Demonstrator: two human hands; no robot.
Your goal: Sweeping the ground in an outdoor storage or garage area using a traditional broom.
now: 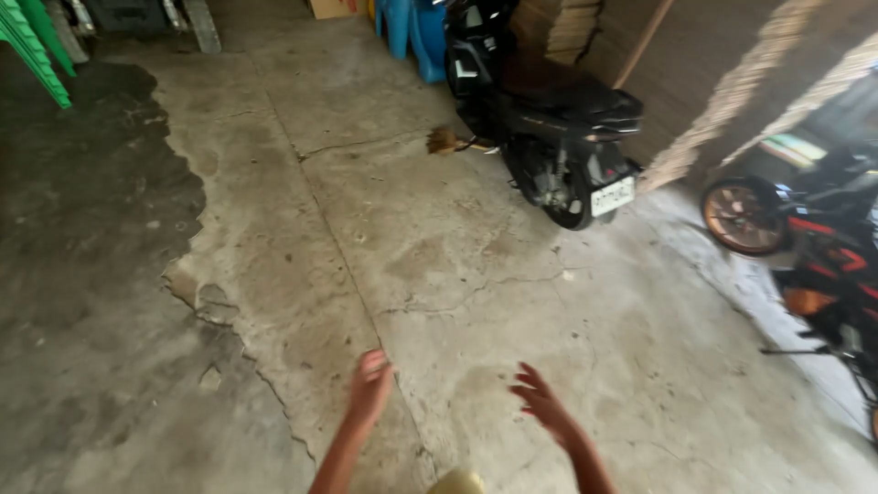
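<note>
Head view, hands: the left hand and the right hand are both stretched out low over the floor, fingers spread loose, holding nothing and touching nothing.
Head view, grip: wide on both sides; the palms are empty and the two hands are apart from each other.
Head view, nearest thing: bare cracked concrete lies under the hands; a small pale round object at the bottom edge, between the forearms, is too cut off to identify.
Head view, broom: a straw broom head lies on the floor beside the black scooter, well apart from both hands.
Head view, progress: judged from this, nothing has been picked up; the broom lies untouched.
Head view, floor look: the left part is darker, a rougher worn layer with a ragged edge; the middle is paler, stained and cracked.
Head view, surroundings: an orange-wheeled motorcycle stands at right, green chairs at top left, a blue plastic item at the top.
</note>
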